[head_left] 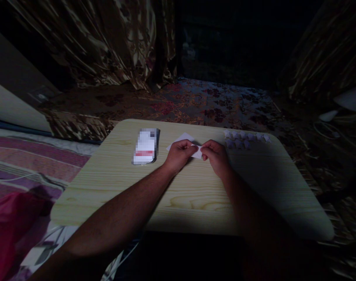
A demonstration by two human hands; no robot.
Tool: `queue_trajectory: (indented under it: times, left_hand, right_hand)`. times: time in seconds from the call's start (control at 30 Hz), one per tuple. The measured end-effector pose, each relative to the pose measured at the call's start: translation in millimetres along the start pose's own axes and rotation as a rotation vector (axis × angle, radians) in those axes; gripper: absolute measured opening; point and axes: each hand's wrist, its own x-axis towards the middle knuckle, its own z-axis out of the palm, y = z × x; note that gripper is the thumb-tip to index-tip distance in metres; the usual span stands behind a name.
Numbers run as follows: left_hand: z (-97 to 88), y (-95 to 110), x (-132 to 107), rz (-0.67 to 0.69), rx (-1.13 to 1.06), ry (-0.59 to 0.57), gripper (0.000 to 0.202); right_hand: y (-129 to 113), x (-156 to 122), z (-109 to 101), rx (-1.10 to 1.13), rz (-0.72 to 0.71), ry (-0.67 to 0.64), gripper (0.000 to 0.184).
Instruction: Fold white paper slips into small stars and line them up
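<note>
Between my two hands is a small folded piece of white paper [197, 152], with creases showing on its lower part. My left hand [180, 155] pinches its left side, thumb on top. On its right side my right hand [215, 156] pinches it with thumb and bent fingers. Behind my left hand lies a flat white paper sheet [184, 137] on the table, partly covered by the hand. Several small folded paper pieces [243, 135], pale and star-like, sit in two rows beyond my right hand.
The light wooden table [116, 187] has rounded corners. A phone [145, 146] with a lit, blurred screen lies at its left. Patterned cloth [213, 97] and curtains [131, 35] are behind. A striped bed cover [28, 156] and a pink bag [14, 230] are at left.
</note>
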Motion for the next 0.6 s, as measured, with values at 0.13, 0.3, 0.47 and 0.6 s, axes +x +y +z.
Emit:
queue_trajectory:
  times: [0.13,0.3,0.47,0.6]
  left_hand:
    - [0.1,0.8,0.4,-0.006,0.014,0.001,0.026]
    - [0.9,2.2,-0.5,-0.005,0.02,-0.001,0.026]
    - [0.4,1.0,-0.4,-0.009,0.017,-0.009,0.027]
    - [-0.6,-1.3,0.7,-0.008,0.013,-0.018,0.026]
  right_hand:
    - [-1.7,-0.4,0.2,-0.016,0.006,-0.001,0.01]
    - [-5.2,-1.8,0.7,-0.094,0.042,-0.033,0.018]
    - [-7.0,-2.3,1.5,-0.127,0.045,-0.006,0.018]
    - [-5.9,-2.0,2.1,-0.12,0.045,-0.004,0.017]
